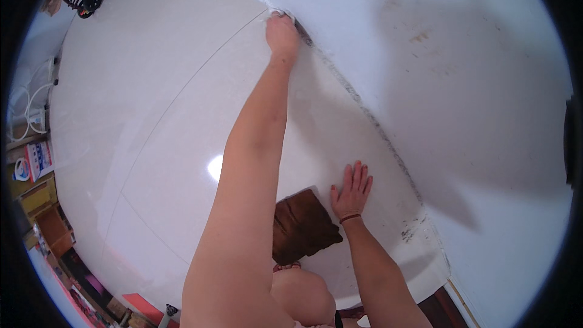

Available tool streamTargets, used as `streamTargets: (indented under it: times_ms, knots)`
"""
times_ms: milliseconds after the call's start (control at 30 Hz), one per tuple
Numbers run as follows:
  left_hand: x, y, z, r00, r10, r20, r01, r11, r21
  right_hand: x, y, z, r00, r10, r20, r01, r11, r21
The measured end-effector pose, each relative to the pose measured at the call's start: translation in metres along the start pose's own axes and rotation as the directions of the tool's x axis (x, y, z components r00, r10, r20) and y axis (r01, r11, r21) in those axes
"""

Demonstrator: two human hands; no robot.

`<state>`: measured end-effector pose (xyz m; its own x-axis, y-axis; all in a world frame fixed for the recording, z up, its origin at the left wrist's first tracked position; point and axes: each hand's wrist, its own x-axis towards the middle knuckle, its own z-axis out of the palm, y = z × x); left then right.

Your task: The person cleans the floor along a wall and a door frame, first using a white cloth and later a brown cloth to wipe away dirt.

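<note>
My left hand (282,36) is stretched far forward to the joint where the pale tiled floor (182,146) meets the white wall (455,100). Its fingers are curled around a small whitish wad (291,16), mostly hidden, perhaps tissue or cloth. Beside the knuckles a dark grimy strip (304,34) lies in the joint. Grey dirt (373,120) runs along the wall's foot towards me. My right hand (353,193) rests flat on the floor, fingers spread, holding nothing. Left of it is a folded brown cloth (305,225), partly covered by my left arm.
Dark specks (407,235) dot the floor near the wall at right. Along the left rim stand a wheeled item (91,2), a detergent bottle (21,169), a printed box (40,159) and an open cardboard box (54,230). A red panel (141,307) lies at bottom left.
</note>
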<state>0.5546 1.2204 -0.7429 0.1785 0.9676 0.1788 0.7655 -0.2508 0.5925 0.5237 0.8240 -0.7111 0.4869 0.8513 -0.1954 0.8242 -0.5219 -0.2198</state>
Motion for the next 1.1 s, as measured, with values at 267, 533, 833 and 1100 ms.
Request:
streamTargets:
  times_ms: [267,533,833,1100]
  knots:
    - [-0.113,0.044,-0.033,0.923,0.321,0.211,-0.258,0.925,-0.279,0.003,0.007,-0.003,1.0,0.026,0.002,-0.026,1.0,0.001]
    - [0.011,-0.012,-0.019,0.987,0.146,0.067,-0.155,0.975,0.156,0.001,-0.004,-0.003,1.0,0.0,0.004,0.0,0.999,0.033]
    - [-0.175,0.054,-0.031,0.85,0.426,0.31,-0.217,0.819,-0.531,0.0,0.005,-0.005,0.998,0.055,0.044,-0.056,0.998,0.004]
    - [-0.097,0.015,-0.069,0.882,-0.224,0.414,0.464,0.565,-0.682,0.001,0.003,-0.004,1.0,0.014,-0.004,-0.014,1.0,0.027]
